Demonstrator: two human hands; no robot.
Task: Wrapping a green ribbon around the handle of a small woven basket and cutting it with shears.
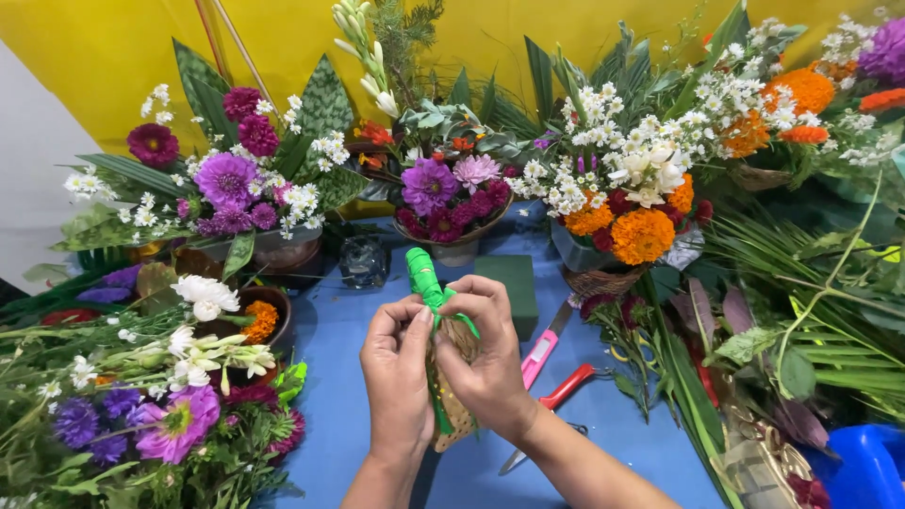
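A: Both hands busy over the blue table [339, 377], near the front edge. Left hand [396, 372] pinching a green ribbon [424, 278] between thumb and fingertips. Right hand [490, 353] closed around a small woven basket [454, 401], fingers also on the ribbon.

B: Ribbon wound tight at the top?

A: Wrapped around a stick-like handle, standing up above the knuckles. Loose tail hanging down across the basket.

B: Risks from here?

A: Probably a slipping wrap, if the pinch loosens before the end is fixed. Possibly a crushed basket from too firm a squeeze.

B: Anything sharp close by?

A: Pink cutter [539, 356] and red-handled knife [551, 403] just right of the wrist; an elbow swing could catch either. Green foam block [514, 283] behind the hands, flower arrangements all around.
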